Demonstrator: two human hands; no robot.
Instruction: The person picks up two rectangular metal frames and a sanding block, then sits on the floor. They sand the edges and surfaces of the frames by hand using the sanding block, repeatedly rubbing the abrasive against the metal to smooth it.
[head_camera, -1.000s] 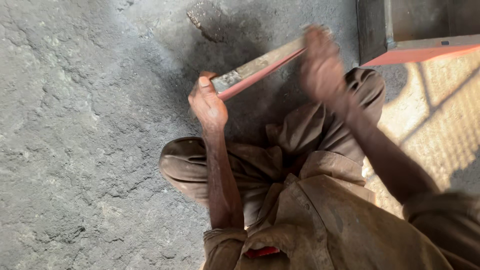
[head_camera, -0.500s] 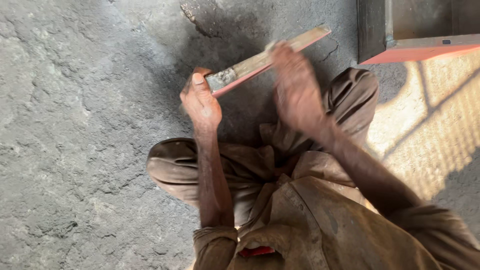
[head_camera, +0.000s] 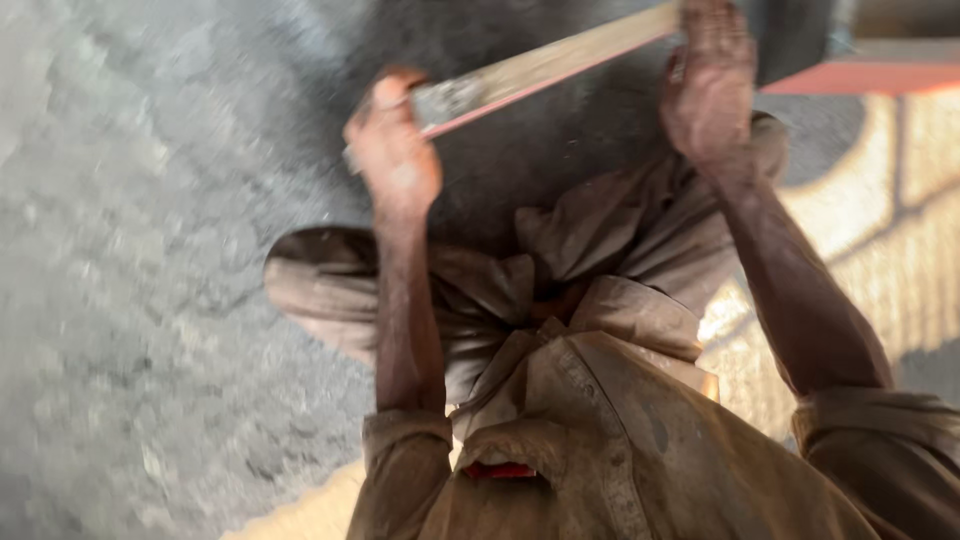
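I hold a long flat strip (head_camera: 540, 68), pale on its face with a reddish edge, slanting up to the right over the grey floor. My left hand (head_camera: 395, 150) grips its lower left end. My right hand (head_camera: 710, 80) is closed over it near its upper right end. The picture is blurred by motion. Below the hands are my bent knees in brown trousers (head_camera: 330, 290) and my brown shirt.
A rough grey concrete floor (head_camera: 150, 250) fills the left side. A dark metal box with a reddish edge (head_camera: 860, 75) stands at the top right. Sunlit ground with shadow bars (head_camera: 910, 220) lies to the right.
My right hand has slid back up the strip toward its far right end. The left hand keeps its grip on the lower end. The view has moved closer and blurred.
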